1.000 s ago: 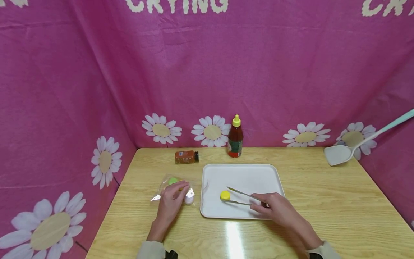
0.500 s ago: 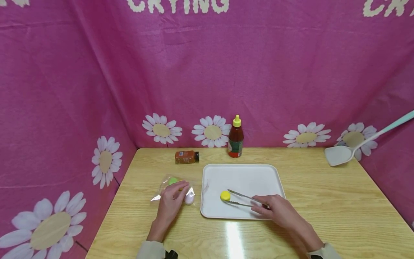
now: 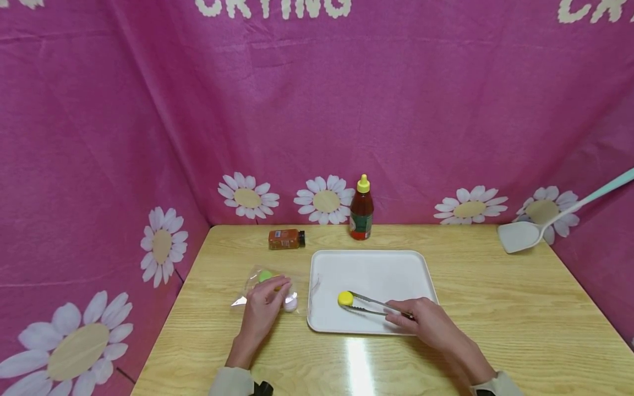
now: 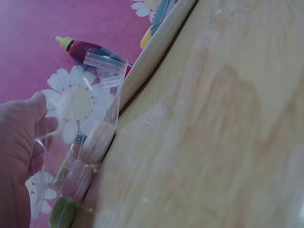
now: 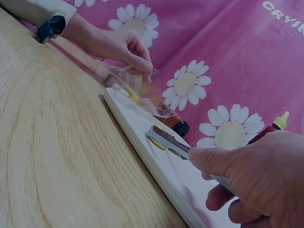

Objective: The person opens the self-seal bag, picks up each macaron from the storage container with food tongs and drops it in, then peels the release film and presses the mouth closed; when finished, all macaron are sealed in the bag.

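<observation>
My right hand (image 3: pixel 431 319) grips metal tongs (image 3: pixel 371 311) with serrated tips over the white tray (image 3: pixel 396 264). Both tips stand at a round yellow macaron (image 3: pixel 345 298) lying on the tray's left part; whether they squeeze it I cannot tell. To the left of the tray, my left hand (image 3: pixel 264 302) pinches a clear plastic bag (image 4: pixel 111 71) by its upper film. Inside it are a green macaron (image 4: pixel 62 211), pinkish macarons (image 4: pixel 78 179) and something yellow, partly hidden by the hand in the head view.
A spice jar (image 3: pixel 284 239) with a black cap lies behind the bag. The red sauce bottle (image 3: pixel 361 212) with a yellow cap stands behind the tray. At the back right a white spatula (image 3: pixel 517 236) leans against the pink cloth (image 3: pixel 396 110).
The tongs' far arm has come down and inward, so its tip is now close against the yellow macaron. The left hand and the bag have stayed put.
</observation>
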`<state>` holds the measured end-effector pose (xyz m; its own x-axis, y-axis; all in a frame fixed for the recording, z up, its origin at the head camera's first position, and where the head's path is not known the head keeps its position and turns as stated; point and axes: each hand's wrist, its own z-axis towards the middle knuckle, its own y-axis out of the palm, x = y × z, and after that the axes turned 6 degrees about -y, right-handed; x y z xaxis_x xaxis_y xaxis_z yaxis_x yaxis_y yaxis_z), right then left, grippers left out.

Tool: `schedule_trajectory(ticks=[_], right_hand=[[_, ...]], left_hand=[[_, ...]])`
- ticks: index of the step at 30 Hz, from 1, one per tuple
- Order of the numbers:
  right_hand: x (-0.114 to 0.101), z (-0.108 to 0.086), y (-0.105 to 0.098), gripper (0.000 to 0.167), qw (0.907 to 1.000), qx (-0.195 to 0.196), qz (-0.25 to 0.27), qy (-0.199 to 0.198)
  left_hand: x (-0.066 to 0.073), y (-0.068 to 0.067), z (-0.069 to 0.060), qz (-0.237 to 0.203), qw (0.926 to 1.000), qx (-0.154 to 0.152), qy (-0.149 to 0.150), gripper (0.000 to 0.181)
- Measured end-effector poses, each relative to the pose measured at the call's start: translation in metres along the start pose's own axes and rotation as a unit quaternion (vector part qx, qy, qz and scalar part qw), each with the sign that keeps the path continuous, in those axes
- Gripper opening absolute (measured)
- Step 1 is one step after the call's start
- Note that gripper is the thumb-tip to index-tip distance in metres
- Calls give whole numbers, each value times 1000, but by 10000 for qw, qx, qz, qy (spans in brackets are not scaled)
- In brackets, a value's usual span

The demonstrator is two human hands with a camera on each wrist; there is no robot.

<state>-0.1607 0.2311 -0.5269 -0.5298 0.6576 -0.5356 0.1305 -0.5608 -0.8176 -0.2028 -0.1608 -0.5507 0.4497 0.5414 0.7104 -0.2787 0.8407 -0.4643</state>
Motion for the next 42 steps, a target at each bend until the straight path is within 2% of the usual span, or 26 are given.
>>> schedule_trajectory(ticks=[9, 17, 26, 34, 42], right_hand=[[-3, 4, -2, 39, 9997, -40, 34, 225], [-6, 13, -1, 42, 9995, -110, 265, 133], [-23, 42, 6, 35, 9990, -19, 307, -325], [-35, 65, 17, 34, 9977, -148, 222, -629], [-41, 88, 34, 13, 9966, -373, 101, -729]], left_hand=[[1, 0, 0, 17, 10000, -3, -27, 12], [1, 0, 0, 1, 9999, -40, -112, 12], [0, 0, 0, 40, 10000, 4, -57, 14], [-1, 0, -1, 43, 10000, 46, 17, 16], [1, -1, 0, 53, 10000, 12, 4, 15]])
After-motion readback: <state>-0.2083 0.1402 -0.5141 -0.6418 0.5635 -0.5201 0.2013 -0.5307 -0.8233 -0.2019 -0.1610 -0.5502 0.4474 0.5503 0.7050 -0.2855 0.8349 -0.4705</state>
